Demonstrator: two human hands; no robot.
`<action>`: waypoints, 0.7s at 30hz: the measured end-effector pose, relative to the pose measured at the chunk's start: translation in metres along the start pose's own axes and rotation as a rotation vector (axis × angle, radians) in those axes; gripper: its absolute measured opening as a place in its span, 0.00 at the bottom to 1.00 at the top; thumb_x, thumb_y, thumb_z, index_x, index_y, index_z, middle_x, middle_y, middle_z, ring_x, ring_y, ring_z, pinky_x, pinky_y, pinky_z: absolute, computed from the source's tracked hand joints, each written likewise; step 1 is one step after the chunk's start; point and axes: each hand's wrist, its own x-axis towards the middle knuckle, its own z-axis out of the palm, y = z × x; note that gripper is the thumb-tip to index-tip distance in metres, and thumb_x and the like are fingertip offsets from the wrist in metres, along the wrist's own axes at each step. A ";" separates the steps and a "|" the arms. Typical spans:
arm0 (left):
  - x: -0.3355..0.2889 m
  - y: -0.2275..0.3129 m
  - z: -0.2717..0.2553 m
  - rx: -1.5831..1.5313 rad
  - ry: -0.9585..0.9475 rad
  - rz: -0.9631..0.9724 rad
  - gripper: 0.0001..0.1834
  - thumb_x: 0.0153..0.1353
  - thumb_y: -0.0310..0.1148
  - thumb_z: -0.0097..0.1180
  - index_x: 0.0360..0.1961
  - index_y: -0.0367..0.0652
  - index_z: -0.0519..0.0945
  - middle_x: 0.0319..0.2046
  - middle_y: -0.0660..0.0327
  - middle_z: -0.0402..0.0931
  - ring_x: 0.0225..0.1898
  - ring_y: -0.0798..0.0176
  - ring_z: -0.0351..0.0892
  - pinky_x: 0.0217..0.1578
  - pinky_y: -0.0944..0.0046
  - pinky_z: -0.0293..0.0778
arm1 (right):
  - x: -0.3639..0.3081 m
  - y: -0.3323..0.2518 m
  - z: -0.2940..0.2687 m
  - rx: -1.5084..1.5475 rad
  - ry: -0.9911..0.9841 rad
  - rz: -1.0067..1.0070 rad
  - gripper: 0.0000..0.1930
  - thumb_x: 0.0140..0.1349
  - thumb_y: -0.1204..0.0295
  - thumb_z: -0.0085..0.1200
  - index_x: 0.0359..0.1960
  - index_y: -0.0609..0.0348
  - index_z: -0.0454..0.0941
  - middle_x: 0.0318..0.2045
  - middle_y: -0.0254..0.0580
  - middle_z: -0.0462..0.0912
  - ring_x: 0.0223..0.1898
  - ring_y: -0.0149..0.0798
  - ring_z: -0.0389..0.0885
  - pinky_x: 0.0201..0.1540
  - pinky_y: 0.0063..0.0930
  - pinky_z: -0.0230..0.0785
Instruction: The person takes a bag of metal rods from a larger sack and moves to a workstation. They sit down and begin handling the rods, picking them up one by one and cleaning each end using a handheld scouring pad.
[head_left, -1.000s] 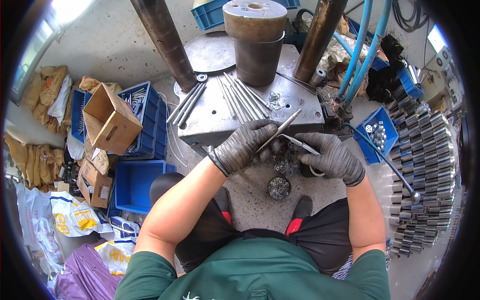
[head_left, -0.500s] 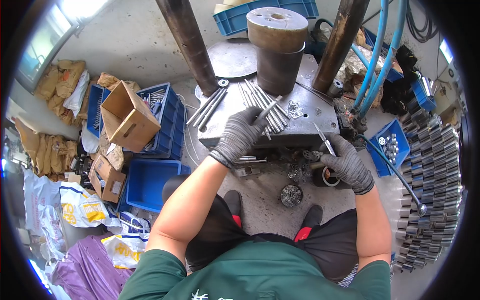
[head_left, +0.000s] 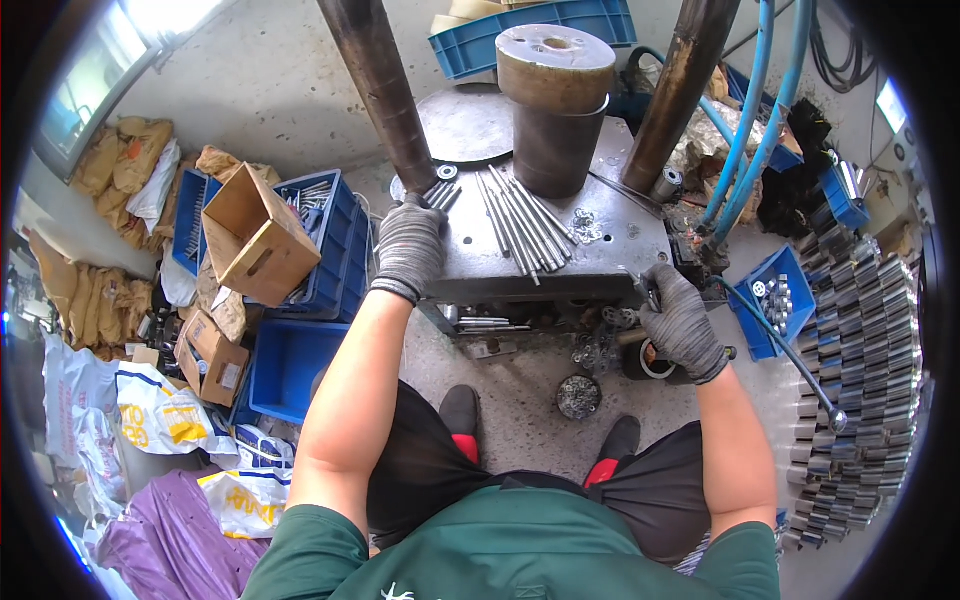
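My gloved left hand (head_left: 410,245) is at the left end of the steel press table (head_left: 590,262), its fingers curled over a small group of metal rods (head_left: 444,194). The near ends of those rods are hidden under the glove. A larger fanned pile of metal rods (head_left: 525,225) lies mid-table. My gloved right hand (head_left: 684,322) is closed around a slim pick with a bent tip (head_left: 634,274), beside the table's right front corner. Most of the pick is hidden by the fingers. Small metal rings (head_left: 588,226) lie right of the pile.
A thick steel cylinder (head_left: 556,130) stands on the table between two dark columns (head_left: 380,90). Blue bins and an open cardboard box (head_left: 262,232) are stacked left. Stacked metal parts (head_left: 865,370) and a blue bin (head_left: 776,300) stand right. A small container (head_left: 579,397) sits between my feet.
My left hand has moved left with a metal rod from above the middle pile to the left group. My right hand stays near the corner, the pick now turned and largely covered.
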 end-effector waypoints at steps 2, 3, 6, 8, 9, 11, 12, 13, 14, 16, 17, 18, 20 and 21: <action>0.000 0.004 -0.002 -0.072 0.027 -0.066 0.10 0.58 0.30 0.63 0.41 0.46 0.89 0.50 0.49 0.80 0.51 0.47 0.81 0.57 0.53 0.78 | 0.001 0.008 0.008 -0.066 0.094 -0.128 0.19 0.50 0.79 0.57 0.47 0.66 0.76 0.36 0.63 0.80 0.41 0.63 0.80 0.45 0.48 0.75; 0.000 0.006 -0.002 -0.090 0.072 -0.035 0.11 0.57 0.30 0.64 0.42 0.46 0.89 0.50 0.48 0.80 0.51 0.47 0.81 0.56 0.53 0.78 | 0.002 0.008 0.010 -0.092 0.131 -0.174 0.19 0.48 0.79 0.58 0.45 0.65 0.78 0.37 0.61 0.81 0.41 0.63 0.80 0.47 0.48 0.75; -0.003 0.016 0.004 -0.317 0.108 -0.017 0.13 0.56 0.32 0.68 0.43 0.44 0.87 0.48 0.47 0.80 0.49 0.46 0.81 0.54 0.53 0.77 | 0.009 0.004 0.010 -0.147 0.152 -0.321 0.18 0.46 0.79 0.58 0.43 0.65 0.80 0.37 0.59 0.81 0.42 0.61 0.81 0.48 0.47 0.75; -0.006 0.028 0.002 -0.418 0.053 0.073 0.18 0.58 0.37 0.68 0.47 0.39 0.85 0.44 0.43 0.80 0.41 0.44 0.84 0.48 0.48 0.79 | 0.012 0.004 0.014 -0.132 0.103 -0.264 0.17 0.48 0.83 0.54 0.43 0.65 0.78 0.45 0.58 0.82 0.48 0.60 0.80 0.54 0.45 0.74; -0.006 0.036 0.005 -0.470 0.007 0.050 0.20 0.59 0.38 0.67 0.50 0.39 0.83 0.44 0.42 0.79 0.40 0.43 0.84 0.48 0.48 0.79 | 0.017 0.007 0.016 -0.177 0.117 -0.308 0.17 0.48 0.83 0.54 0.43 0.65 0.79 0.47 0.57 0.82 0.49 0.60 0.80 0.55 0.45 0.74; -0.005 0.043 0.005 -0.520 -0.120 0.055 0.25 0.61 0.41 0.67 0.56 0.39 0.79 0.42 0.40 0.79 0.40 0.42 0.84 0.47 0.48 0.79 | 0.023 0.010 0.020 -0.260 0.120 -0.343 0.19 0.46 0.83 0.55 0.44 0.64 0.80 0.54 0.55 0.82 0.52 0.60 0.79 0.58 0.46 0.72; -0.005 0.046 0.005 -0.461 -0.105 0.072 0.26 0.62 0.41 0.66 0.57 0.39 0.79 0.43 0.40 0.79 0.40 0.42 0.84 0.47 0.48 0.79 | 0.027 0.010 0.020 -0.262 0.119 -0.343 0.19 0.46 0.83 0.55 0.44 0.64 0.80 0.54 0.55 0.82 0.52 0.60 0.79 0.58 0.46 0.72; -0.006 0.047 0.004 -0.435 -0.084 0.079 0.25 0.63 0.40 0.65 0.58 0.39 0.78 0.43 0.40 0.79 0.40 0.42 0.84 0.48 0.48 0.79 | 0.032 0.009 0.023 -0.304 0.107 -0.342 0.20 0.45 0.82 0.56 0.43 0.63 0.81 0.55 0.53 0.82 0.52 0.59 0.79 0.58 0.47 0.73; -0.006 0.047 0.004 -0.408 -0.063 0.085 0.24 0.64 0.39 0.63 0.58 0.40 0.78 0.42 0.40 0.79 0.40 0.43 0.84 0.48 0.49 0.79 | 0.037 0.009 0.025 -0.345 0.095 -0.340 0.20 0.43 0.80 0.58 0.43 0.62 0.82 0.57 0.51 0.82 0.51 0.58 0.79 0.57 0.47 0.74; -0.001 0.044 0.008 -0.481 -0.124 0.006 0.22 0.65 0.37 0.61 0.58 0.40 0.78 0.40 0.40 0.80 0.38 0.44 0.84 0.47 0.50 0.79 | 0.045 0.008 0.030 -0.365 0.072 -0.337 0.19 0.45 0.79 0.59 0.43 0.61 0.82 0.59 0.49 0.81 0.51 0.57 0.79 0.57 0.46 0.73; 0.002 0.042 0.010 -0.556 -0.185 -0.071 0.21 0.66 0.36 0.60 0.59 0.40 0.78 0.37 0.40 0.82 0.37 0.45 0.85 0.45 0.50 0.80 | 0.049 0.005 0.031 -0.383 0.061 -0.336 0.18 0.46 0.79 0.59 0.43 0.60 0.82 0.59 0.49 0.80 0.52 0.57 0.79 0.57 0.47 0.73; 0.003 0.038 0.012 -0.555 -0.185 -0.074 0.21 0.66 0.36 0.60 0.59 0.40 0.78 0.37 0.40 0.82 0.37 0.45 0.85 0.45 0.50 0.80 | 0.053 0.003 0.033 -0.400 0.050 -0.334 0.18 0.47 0.78 0.59 0.43 0.60 0.82 0.60 0.49 0.80 0.52 0.57 0.78 0.57 0.47 0.73; 0.003 0.032 0.011 -0.563 -0.155 -0.079 0.20 0.68 0.34 0.57 0.60 0.41 0.78 0.31 0.42 0.83 0.33 0.47 0.85 0.42 0.52 0.80 | 0.060 0.004 0.035 -0.424 0.035 -0.349 0.16 0.50 0.77 0.59 0.43 0.58 0.82 0.61 0.47 0.79 0.52 0.57 0.78 0.57 0.47 0.73; 0.004 0.031 0.016 -0.572 -0.105 -0.082 0.21 0.67 0.33 0.58 0.60 0.40 0.78 0.28 0.44 0.83 0.30 0.47 0.85 0.40 0.51 0.80 | 0.062 0.007 0.036 -0.436 0.049 -0.386 0.15 0.51 0.76 0.59 0.44 0.58 0.82 0.61 0.47 0.79 0.51 0.57 0.78 0.57 0.48 0.73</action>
